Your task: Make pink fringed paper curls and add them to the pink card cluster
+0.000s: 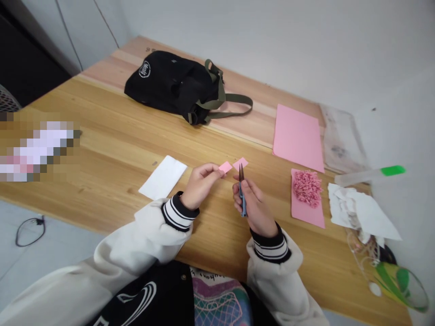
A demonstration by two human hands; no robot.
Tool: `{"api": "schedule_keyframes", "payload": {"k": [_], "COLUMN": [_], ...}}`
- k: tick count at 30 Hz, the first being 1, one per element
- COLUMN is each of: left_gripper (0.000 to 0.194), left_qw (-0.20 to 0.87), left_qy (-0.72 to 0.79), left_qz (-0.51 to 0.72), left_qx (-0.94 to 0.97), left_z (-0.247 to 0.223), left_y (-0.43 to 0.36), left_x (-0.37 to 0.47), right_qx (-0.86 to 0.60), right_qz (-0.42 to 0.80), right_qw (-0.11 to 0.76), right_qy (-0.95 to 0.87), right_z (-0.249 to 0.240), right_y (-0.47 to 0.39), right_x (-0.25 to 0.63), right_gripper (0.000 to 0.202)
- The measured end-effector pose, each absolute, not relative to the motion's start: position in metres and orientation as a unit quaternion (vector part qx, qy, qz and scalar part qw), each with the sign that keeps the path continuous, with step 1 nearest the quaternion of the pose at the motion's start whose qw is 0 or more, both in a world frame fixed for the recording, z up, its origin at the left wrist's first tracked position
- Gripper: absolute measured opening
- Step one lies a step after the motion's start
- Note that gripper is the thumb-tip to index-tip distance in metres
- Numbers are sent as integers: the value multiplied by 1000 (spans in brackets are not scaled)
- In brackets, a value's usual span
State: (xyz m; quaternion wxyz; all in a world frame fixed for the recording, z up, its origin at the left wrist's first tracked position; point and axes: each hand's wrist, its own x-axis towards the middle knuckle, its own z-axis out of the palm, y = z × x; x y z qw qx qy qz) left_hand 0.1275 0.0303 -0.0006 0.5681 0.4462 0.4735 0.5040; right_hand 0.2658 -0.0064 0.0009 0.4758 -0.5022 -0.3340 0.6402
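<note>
Two small pink paper pieces are showing above the hands. The left hand (200, 184) is pinching one pink piece (225, 167) between its closed fingertips. The right hand (254, 206) is gripping small scissors (242, 192), fingers curled around the handle, blades pointing up just below the second pink piece (240, 163). A white sheet (163, 177) is lying just left of the left hand.

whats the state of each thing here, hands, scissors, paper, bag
left hand: pinching a small pink paper piece
right hand: gripping the scissors
scissors: upright, blades together as far as shows
second pink piece: beside the blade tips, whether held or lying cannot be told
pink sheet: flat, whole
pink shreds: piled on a smaller pink sheet
white paper: flat
black bag: lying on the table, strap loose
</note>
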Motion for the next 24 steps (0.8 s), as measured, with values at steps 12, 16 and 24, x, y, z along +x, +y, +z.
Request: {"api": "schedule_keyframes", "payload": {"k": [12,16,24], "left_gripper": [14,14,17], "left_qw": [577,597,607], "left_qy": [455,411,306], "left_qz": [514,519,529], "left_qx": [442,454,508], "left_z": [-5,-5,-4], "left_y": [31,30,28], "left_x": [126,125,123], "right_qx": [-509,-487,-453], "right_qz": [645,666,703], "right_qw": [426,420,413], "right_qy": [-379,-378,-361], "right_z": [11,13,14], "right_y": [-8,-9,-10], "right_x": [266,265,271], "right_gripper": [38,37,32]}}
